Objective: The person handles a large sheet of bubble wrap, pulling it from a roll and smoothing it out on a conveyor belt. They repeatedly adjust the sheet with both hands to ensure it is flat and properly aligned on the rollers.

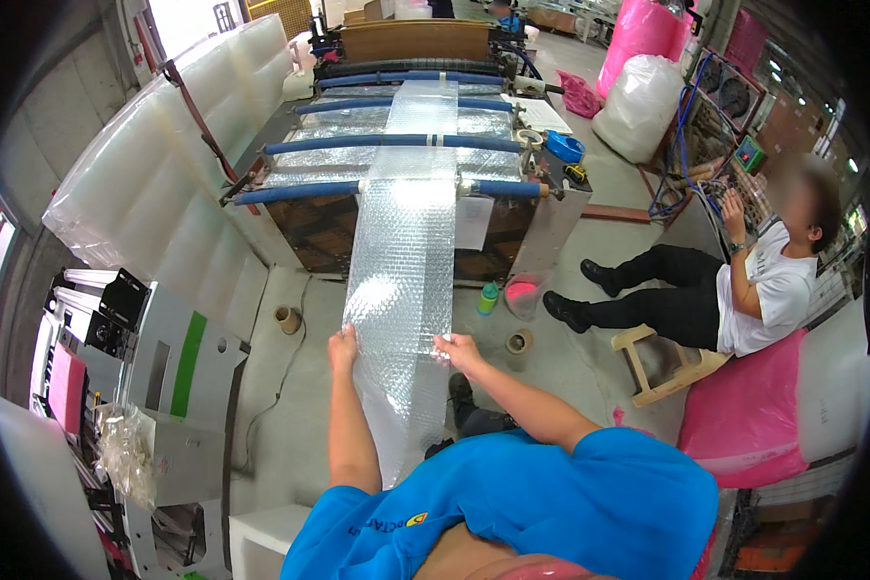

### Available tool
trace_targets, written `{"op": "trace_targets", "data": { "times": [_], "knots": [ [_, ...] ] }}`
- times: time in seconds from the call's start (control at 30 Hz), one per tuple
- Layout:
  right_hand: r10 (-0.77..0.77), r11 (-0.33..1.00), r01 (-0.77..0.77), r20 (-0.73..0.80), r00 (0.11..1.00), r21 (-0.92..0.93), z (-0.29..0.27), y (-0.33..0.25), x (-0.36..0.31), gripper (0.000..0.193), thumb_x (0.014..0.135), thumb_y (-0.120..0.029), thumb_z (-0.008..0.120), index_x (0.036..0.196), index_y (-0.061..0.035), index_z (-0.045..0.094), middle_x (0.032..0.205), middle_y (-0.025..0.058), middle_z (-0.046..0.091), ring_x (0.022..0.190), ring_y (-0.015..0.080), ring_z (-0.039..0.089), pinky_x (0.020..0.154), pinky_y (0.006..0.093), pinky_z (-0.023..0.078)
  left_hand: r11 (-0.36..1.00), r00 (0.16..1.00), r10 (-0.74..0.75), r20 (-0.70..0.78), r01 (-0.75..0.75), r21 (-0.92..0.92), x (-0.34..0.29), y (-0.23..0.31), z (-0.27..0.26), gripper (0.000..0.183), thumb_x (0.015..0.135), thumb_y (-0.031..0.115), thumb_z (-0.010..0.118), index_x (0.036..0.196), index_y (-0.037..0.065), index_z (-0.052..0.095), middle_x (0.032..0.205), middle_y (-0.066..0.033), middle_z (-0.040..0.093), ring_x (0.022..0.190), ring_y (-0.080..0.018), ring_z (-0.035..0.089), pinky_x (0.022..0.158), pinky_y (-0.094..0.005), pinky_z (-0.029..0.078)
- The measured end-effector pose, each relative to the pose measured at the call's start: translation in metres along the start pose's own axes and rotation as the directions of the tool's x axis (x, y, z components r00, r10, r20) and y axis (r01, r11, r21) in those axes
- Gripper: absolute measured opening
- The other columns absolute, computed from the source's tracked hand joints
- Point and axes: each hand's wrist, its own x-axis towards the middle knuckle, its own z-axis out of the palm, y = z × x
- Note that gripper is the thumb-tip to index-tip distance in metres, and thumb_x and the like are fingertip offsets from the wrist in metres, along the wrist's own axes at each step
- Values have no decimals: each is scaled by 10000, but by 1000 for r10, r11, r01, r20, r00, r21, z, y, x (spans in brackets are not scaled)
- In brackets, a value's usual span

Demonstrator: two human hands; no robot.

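Observation:
A long strip of clear bubble wrap (399,261) comes off a machine with blue rollers (295,193) and runs down toward my body. My left hand (342,349) is closed on the strip's left edge. On the opposite edge, my right hand (459,352) pinches the bubble wrap at about the same height. Between both hands the sheet is spread wide, and its lower part hangs in front of my blue shirt. Its bottom end is hidden by my body.
To the right a person (768,271) sits on a low wooden stool (638,362). A green bottle (488,298), a pink-filled tub (522,293) and cardboard cores (519,341) stand on the floor. Large bubble wrap rolls (155,174) line the left; grey equipment (179,377) is nearer.

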Motion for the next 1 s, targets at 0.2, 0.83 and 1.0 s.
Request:
{"op": "trace_targets", "data": {
  "times": [0.2,0.83,1.0],
  "knots": [
    [34,892,-48,-41,999,-450,-31,23,34,242,716,-272,585,742,-31,585,589,2,539,474,70,445,434,207,380,981,989,-124,86,109,160,8,-12,26,480,751,427,422,902,-10,551,889,-212,538,860,-326,513,731,-371,394],
    [-96,878,-21,-220,971,-478,-66,-33,171,309,674,-312,603,784,-23,606,695,77,591,639,121,526,612,255,409,983,987,-45,156,17,181,146,47,99,544,778,474,329,885,-16,537,877,-221,533,867,-357,490,736,-397,375],
    [-194,890,74,-228,954,-449,-78,-75,205,280,690,-289,592,755,-17,600,642,46,565,600,100,500,566,242,394,988,992,105,67,-111,102,180,94,116,525,786,461,329,831,-19,533,803,-222,538,782,-373,498,678,-406,378]
  ]
}}
